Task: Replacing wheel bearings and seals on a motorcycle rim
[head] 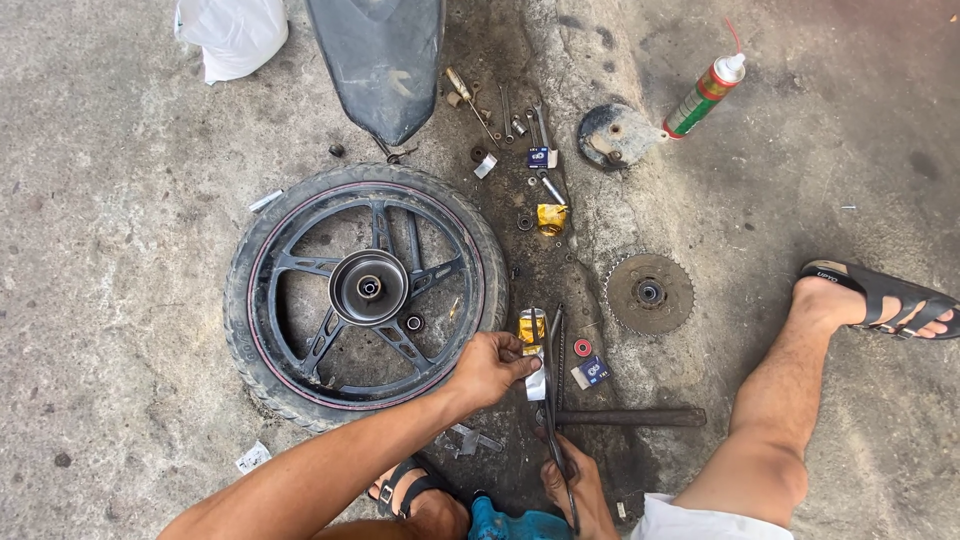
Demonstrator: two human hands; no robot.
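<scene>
The left hand [490, 368] is pinching a small silvery scrap, foil or wrapper [537, 385], closed around its top edge just right of the black motorcycle wheel with its rubber tyre and cast spokes [365, 290], which is lying flat on the concrete floor [120, 200]. The right hand [578, 490] is gripping the lower end of a long thin dark metal tool [553, 400], fingers wrapped shut around it, and the tool is running up past the scrap toward a small yellow box [532, 326]. It is looking like an unwrapping or prying step, a small part being freed beside the wheel; the next move is calling for a steady tool tip and a firm pinch, I judge. Just right are lying a red ring [582, 347] and a blue-and-white carton [594, 371], with a dark steel bar [630, 416] below them. Further out are sitting the toothed sprocket [650, 293], a grimy round hub plate [612, 135], a green-and-red spray can [705, 97], scattered wrenches and bolts [520, 120] and a white bag [235, 35].
</scene>
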